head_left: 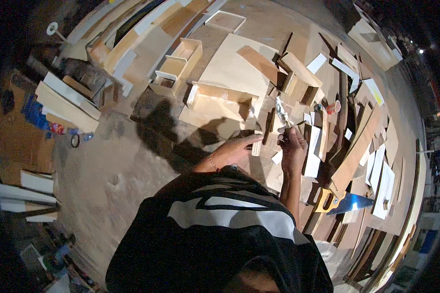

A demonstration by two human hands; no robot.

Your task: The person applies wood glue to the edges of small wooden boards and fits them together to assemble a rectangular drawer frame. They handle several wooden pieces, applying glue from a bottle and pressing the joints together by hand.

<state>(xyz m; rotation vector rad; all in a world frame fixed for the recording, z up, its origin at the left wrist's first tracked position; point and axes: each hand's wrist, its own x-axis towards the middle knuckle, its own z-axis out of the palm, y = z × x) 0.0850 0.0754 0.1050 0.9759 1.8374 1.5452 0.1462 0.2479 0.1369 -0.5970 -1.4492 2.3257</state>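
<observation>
My left hand (228, 152) reaches in from the left, its fingers closed on a short, narrow strip of pale wood (256, 145) held near upright. To its right my right hand (294, 144) is raised, fingers pinched round a slim tool with a shiny whitish end (281, 110); its exact kind I cannot make out. Just beyond my left hand lies a shallow open wooden box, like a drawer (225, 97), with pale sides. It rests by a large pale board (234, 61). Shadow from my body falls over the box's near left side.
A handsaw (344, 202) with a yellow handle lies right of my body among wood offcuts. Scattered boards (359, 144) and a small orange-red container (333, 107) fill the right side. A compartmented wooden box (181, 63) and long stacked boards (146, 34) stand far left.
</observation>
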